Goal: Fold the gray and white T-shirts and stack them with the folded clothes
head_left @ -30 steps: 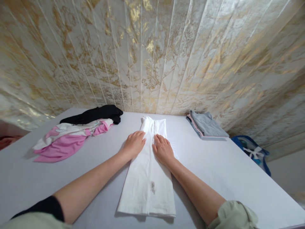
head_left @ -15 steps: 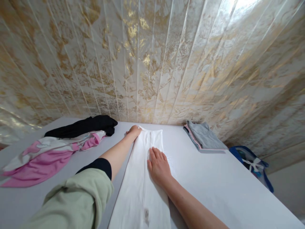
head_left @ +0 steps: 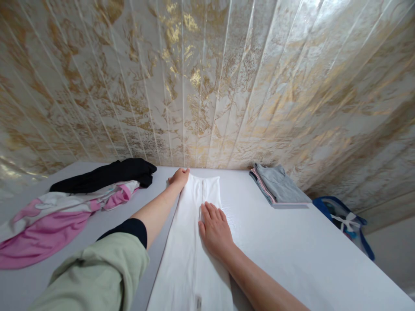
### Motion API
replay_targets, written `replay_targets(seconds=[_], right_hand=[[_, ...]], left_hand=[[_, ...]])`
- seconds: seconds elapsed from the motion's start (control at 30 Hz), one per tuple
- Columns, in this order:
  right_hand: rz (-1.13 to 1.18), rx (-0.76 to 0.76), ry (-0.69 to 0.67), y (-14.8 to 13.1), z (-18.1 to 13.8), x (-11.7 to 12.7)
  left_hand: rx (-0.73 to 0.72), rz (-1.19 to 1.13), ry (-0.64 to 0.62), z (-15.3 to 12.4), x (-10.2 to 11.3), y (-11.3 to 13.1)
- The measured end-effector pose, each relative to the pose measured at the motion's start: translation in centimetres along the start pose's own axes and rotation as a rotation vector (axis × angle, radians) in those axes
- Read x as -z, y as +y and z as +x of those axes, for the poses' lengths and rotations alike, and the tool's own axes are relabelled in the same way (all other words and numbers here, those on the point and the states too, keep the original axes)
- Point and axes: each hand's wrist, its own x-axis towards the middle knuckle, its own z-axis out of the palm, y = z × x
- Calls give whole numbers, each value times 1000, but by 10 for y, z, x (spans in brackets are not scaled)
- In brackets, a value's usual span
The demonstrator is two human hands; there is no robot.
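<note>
A white garment (head_left: 184, 242), folded into a long narrow strip, lies on the table in front of me. A small label shows near its close end. My left hand (head_left: 179, 177) reaches to the strip's far left corner, its fingers closed on the cloth there. Flat on the garment's right half rests my right hand (head_left: 214, 224), fingers stretched forward and holding nothing.
At the left lie a black garment (head_left: 106, 176) and a pink and white garment (head_left: 58, 224). A folded stack of grey and pink clothes (head_left: 280, 185) sits at the back right of the white table (head_left: 292, 250). Beyond the right edge is a blue-trimmed bag (head_left: 345, 222). A gold-patterned curtain (head_left: 207, 86) hangs behind.
The left hand has shifted slightly up and left at the garment's far corner. My right hand stays nearly in place on the cloth. The view has moved a little.
</note>
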Motion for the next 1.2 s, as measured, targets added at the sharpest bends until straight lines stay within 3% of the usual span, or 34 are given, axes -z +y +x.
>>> replay_targets(seconds=[0.13,0.23,0.33,0.63,0.87,1.2], right_hand=[[17,7,-5,1,0,0],[27,12,-7,1,0,0],[30,13,-8,1,1,1],[40,32,4,3,1,-1],[42,26,-4,2,0,2],[54,31,-2,2,0,1]], left_hand=[[-200,47,67,-17,6,6],[-418,92,9,-26,6,10],[-530,141,-71,-25,5,15],[-557,192,-141,-16,2,27],[-527,174,-63,-27,-13,22],[-524,140,9,-39,-11,35]])
